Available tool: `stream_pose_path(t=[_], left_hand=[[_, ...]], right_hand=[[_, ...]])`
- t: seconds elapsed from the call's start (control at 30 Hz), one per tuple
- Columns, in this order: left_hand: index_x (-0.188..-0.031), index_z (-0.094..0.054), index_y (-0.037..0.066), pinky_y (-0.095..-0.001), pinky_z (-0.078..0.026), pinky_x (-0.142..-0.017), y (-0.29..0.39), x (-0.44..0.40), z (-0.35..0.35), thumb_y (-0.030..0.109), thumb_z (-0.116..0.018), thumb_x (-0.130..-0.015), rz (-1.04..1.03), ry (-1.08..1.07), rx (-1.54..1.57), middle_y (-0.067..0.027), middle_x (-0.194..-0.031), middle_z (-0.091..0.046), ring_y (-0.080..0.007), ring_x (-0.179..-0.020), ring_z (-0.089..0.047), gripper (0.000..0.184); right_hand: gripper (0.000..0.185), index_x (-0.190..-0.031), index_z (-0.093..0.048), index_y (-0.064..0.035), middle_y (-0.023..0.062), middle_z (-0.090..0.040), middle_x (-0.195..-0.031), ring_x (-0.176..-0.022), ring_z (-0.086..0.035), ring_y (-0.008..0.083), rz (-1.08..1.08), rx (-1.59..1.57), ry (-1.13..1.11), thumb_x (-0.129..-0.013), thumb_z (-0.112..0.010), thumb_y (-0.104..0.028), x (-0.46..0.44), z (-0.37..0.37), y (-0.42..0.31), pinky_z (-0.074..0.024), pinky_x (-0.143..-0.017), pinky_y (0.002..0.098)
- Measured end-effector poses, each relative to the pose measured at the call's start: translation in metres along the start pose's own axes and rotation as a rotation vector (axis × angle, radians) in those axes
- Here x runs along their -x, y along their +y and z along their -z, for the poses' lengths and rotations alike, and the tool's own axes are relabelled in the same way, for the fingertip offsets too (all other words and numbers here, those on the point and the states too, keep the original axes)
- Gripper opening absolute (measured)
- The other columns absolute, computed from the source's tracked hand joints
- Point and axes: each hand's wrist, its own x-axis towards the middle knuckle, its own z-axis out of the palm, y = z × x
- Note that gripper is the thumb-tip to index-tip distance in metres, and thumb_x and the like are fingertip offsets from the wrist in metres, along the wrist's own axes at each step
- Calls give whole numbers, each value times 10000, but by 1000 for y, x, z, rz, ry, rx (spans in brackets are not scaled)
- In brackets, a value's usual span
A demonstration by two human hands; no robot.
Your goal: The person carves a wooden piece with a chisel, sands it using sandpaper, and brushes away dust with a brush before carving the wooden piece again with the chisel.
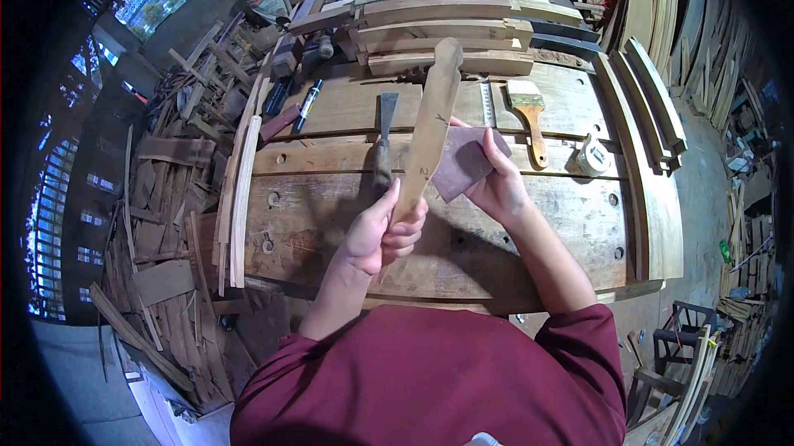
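My left hand (386,231) is wrapped round the lower end of a long, shaped wooden piece (433,115) with pencil marks on its face. The piece is held up at a slant above the workbench, its rounded tip pointing away from me. In my right hand (499,185) is a folded sheet of brownish sandpaper (463,163), pinched between thumb and fingers. The sheet's left edge lies against or just beside the wood's right edge; I cannot tell whether they touch. Behind my left hand a chisel (385,127) lies on the bench.
On the workbench (331,227) lie a brush (529,119), a tape measure (592,156), a metal ruler (488,103) and a marker pen (308,105). Stacked wooden slats (438,9) fill the back. Long boards (645,181) line the right edge, and scrap wood (178,297) is piled at left.
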Motion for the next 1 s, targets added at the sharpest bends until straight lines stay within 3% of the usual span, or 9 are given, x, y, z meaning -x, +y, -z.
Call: stream_pose_path(t=[0.3, 0.47, 0.53, 0.7, 0.77, 0.8, 0.83, 0.93, 1.0], left_hand=[[-877, -487, 70, -154, -212, -396, -8, -2, -9, 435, -413, -965, -122, 204, -403, 69, -622, -344, 13, -461, -274, 383], [-878, -549, 11, -257, -355, -476, -14, -7, -19, 268, -561, -927, -511, 451, -1245, -31, -599, -511, -54, -524, -416, 262], [-868, -553, -1, -288, -377, -481, -10, 1, -18, 271, -575, -916, -503, 468, -1285, -73, -553, -499, -82, -521, -460, 277], [-884, -588, -4, -313, -414, -499, -4, 5, -16, 301, -589, -899, -552, 500, -1389, -127, -577, -559, -173, -502, -545, 306], [-904, -606, 2, -340, -437, -519, 1, 1, -30, 317, -598, -885, -533, 526, -1434, -173, -621, -580, -256, -541, -606, 316], [-904, -606, 2, -340, -437, -519, 1, 3, -26, 317, -598, -885, -532, 532, -1437, -173, -621, -580, -256, -541, -606, 316], [-902, -610, 5, -333, -435, -517, 1, 5, -21, 319, -600, -885, -537, 515, -1441, -163, -612, -578, -238, -533, -598, 315], [-901, -623, 14, -320, -429, -512, 4, 17, -12, 323, -605, -883, -516, 483, -1416, -131, -591, -570, -186, -520, -576, 310], [-897, -626, 17, -316, -422, -502, 3, 17, -10, 322, -604, -884, -493, 493, -1405, -116, -581, -562, -164, -509, -558, 307]], right_hand=[[573, -1304, -416, -30, 121, -484, -1306, -1201, -471, 253, -29, -174, 29, -951, -362, -477, -1, 10, 10, -364, -1019, 433], [543, -1295, -419, -29, 137, -485, -1300, -1201, -462, 302, -18, -354, -115, -961, -317, -445, 6, 26, 9, -322, -1045, 478], [509, -1297, -407, -6, 170, -437, -1336, -1224, -429, 320, 88, -289, 146, -957, -314, -373, 6, 10, -7, -290, -1065, 493], [502, -1314, -386, -4, 182, -428, -1339, -1219, -434, 314, 72, -242, 296, -948, -307, -338, 5, -2, -3, -295, -1068, 472], [507, -1315, -383, -4, 180, -431, -1337, -1218, -435, 314, 22, -344, 92, -949, -317, -348, 7, 31, 8, -298, -1067, 468], [513, -1317, -380, -3, 177, -433, -1334, -1217, -437, 314, -20, -437, -118, -950, -327, -358, 6, 42, 12, -301, -1066, 463], [510, -1317, -381, -3, 170, -442, -1327, -1207, -445, 314, 43, -193, 214, -952, -337, -356, 9, 13, -2, -305, -1063, 464], [487, -1312, -390, -15, 165, -454, -1311, -1187, -462, 307, 172, -295, 47, -966, -315, -350, 6, 17, -25, -336, -1046, 435], [491, -1299, -411, -35, 151, -474, -1286, -1159, -479, 293, 106, -221, 131, -959, -352, -384, 7, 24, -5, -357, -1023, 414]])
